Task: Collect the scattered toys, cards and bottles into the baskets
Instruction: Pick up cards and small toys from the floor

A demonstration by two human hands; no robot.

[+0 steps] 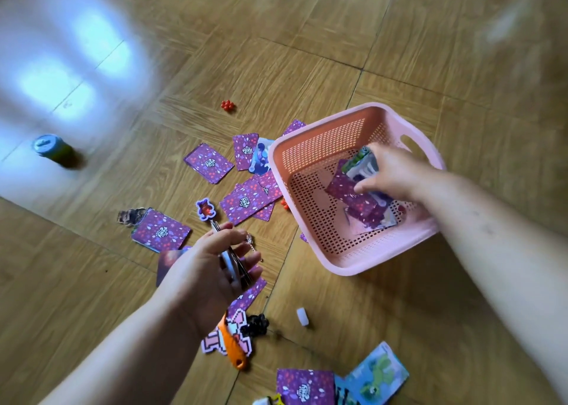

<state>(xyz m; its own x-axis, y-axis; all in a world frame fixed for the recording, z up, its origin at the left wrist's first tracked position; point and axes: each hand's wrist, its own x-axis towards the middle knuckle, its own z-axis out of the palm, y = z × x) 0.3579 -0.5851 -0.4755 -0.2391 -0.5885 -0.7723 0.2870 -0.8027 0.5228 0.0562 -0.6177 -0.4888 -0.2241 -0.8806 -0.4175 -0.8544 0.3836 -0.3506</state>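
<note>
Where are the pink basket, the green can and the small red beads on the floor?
pink basket [347, 268], head view, front corner of its rim.
green can [60, 152], head view, its green side wall.
red beads [228, 105], head view, middle of the cluster.

Purple cards [209, 163] lie scattered beside the pink basket [347, 271].

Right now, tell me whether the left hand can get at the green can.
Probably not as is: nothing blocks the green can, but it stands far off to the side, and the left hand grips keychains.
</note>
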